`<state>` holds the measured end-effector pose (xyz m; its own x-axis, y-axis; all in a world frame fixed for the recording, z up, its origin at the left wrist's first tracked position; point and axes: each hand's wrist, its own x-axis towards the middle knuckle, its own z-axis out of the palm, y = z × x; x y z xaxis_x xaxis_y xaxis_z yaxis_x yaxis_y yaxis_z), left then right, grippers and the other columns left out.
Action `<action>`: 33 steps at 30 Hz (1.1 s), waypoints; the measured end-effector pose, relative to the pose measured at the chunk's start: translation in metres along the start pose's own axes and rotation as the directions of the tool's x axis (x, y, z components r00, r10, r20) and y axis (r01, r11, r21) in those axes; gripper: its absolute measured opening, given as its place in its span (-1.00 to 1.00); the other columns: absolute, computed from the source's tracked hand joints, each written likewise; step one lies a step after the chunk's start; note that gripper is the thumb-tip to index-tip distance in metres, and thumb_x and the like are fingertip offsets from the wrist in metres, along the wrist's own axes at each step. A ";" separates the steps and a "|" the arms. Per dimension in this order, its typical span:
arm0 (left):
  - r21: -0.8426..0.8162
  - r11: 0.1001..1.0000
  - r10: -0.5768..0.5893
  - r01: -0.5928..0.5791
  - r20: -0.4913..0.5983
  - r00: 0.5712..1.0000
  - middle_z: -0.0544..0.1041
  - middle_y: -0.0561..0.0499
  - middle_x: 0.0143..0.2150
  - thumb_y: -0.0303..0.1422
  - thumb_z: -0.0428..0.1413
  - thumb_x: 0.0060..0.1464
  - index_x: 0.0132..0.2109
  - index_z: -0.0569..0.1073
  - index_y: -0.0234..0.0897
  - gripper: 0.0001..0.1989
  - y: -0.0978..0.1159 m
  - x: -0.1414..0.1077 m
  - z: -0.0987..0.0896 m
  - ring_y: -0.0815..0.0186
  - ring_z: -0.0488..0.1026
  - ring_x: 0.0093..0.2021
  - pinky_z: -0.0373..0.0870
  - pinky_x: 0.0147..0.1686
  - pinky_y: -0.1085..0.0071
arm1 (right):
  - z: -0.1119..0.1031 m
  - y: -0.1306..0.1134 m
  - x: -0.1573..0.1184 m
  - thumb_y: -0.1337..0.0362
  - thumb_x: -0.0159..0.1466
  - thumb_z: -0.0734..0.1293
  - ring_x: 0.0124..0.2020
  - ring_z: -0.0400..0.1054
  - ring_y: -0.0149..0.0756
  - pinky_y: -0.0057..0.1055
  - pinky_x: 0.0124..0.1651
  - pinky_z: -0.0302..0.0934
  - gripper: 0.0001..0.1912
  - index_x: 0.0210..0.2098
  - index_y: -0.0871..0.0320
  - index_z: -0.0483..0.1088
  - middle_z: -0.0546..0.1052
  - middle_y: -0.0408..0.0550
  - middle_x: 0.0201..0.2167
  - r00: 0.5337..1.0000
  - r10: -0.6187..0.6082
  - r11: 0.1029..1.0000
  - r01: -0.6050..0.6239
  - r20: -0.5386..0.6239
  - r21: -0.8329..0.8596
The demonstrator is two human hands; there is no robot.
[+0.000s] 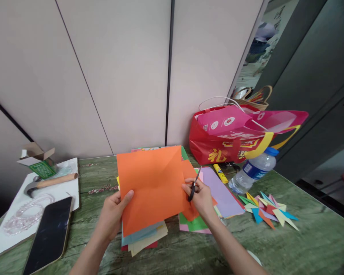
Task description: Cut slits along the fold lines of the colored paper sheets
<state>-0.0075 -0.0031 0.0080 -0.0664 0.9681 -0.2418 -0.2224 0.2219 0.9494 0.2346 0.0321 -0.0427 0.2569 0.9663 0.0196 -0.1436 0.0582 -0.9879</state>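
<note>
A large orange paper sheet [153,187] is raised in front of me above the table. My left hand [112,215] grips its left edge, thumb on the near face. Black-handled scissors [192,190] are in my right hand [203,198], blades pointing up and right. The right fingertips are by the sheet's right edge; whether they pinch it I cannot tell. Behind that edge a smaller orange piece of paper [190,214] shows in part. Under the sheet, a stack of coloured papers [149,237] is mostly hidden. More papers, among them a purple sheet [218,193], lie to the right.
A folded multicoloured paper star [269,209], a water bottle [253,170], a yellow glue stick [220,173] and a red gift bag [215,139] stand or lie at right. On the left are a phone [48,236], a white board [5,229], a hammer [55,181] and an opened box [43,168].
</note>
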 end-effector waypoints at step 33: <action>-0.093 0.974 -0.193 0.207 0.136 0.972 0.63 -0.12 -0.26 -0.34 0.25 -0.14 -0.20 0.54 -0.34 -0.71 0.006 0.002 -0.004 0.15 0.57 -0.28 0.50 -0.30 0.34 | -0.007 0.014 0.012 0.27 -0.20 0.54 -0.51 0.42 -0.35 -0.48 -0.48 0.27 -0.60 -0.34 0.17 0.47 0.57 -0.13 -0.50 0.951 0.279 0.864 -0.309 0.132 0.397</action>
<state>-0.0128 -0.0002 0.0120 0.1112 0.9136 -0.3911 -0.3210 0.4055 0.8559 0.2426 0.0428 -0.0575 0.0775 0.9684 -0.2371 -0.5829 -0.1489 -0.7988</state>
